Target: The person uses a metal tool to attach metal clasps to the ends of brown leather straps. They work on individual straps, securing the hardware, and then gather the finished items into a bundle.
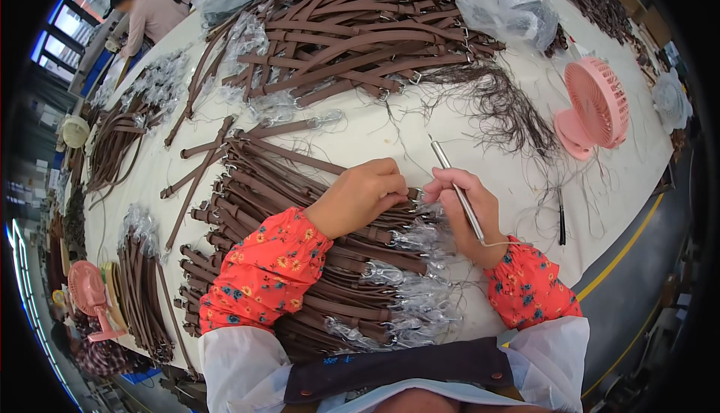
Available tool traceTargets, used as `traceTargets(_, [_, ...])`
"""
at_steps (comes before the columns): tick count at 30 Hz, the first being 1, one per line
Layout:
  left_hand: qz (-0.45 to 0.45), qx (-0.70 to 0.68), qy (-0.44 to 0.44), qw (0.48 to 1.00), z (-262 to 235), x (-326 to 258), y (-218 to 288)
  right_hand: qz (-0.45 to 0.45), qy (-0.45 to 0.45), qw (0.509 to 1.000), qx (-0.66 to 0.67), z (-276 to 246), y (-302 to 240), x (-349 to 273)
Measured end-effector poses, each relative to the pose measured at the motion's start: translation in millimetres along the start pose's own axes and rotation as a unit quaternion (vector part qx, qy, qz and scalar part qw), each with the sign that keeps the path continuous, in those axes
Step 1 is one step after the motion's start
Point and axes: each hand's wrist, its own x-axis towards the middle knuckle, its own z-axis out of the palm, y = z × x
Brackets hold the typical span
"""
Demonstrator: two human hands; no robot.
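My left hand point(358, 197) is closed, its fingertips pinching the buckle end of a brown leather strap point(413, 195) above a pile of similar straps. In my right hand point(471, 210) lies a slim silver pen-shaped tool point(459, 188), its tip pointing up and away from me and a thin cord at its lower end. The right thumb and index finger come close to the strap end; whether they touch it I cannot tell. Beneath both hands, brown straps point(337, 304) lie stacked, with metal clasps wrapped in clear plastic point(420, 293) on their right ends.
A large heap of brown straps point(352, 34) covers the table's far side, beside a tangle of dark threads point(517, 106). A pink fan point(596, 106) stands at right, near a black pen-like tool point(562, 218). Another pink fan point(91, 297) is at left. A person point(150, 16) bends over far left.
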Motion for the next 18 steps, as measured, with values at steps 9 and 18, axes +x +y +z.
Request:
traceTargets(9, [-0.097,-0.087,-0.024,0.991,-3,0,-2,0.128,0.018,0.972,0.195,-1,13,-1])
traceTargets(18, [-0.132,-0.092,-0.013,0.987,-7,1,1,0.195,-0.036,0.964,0.176,-4,9,0])
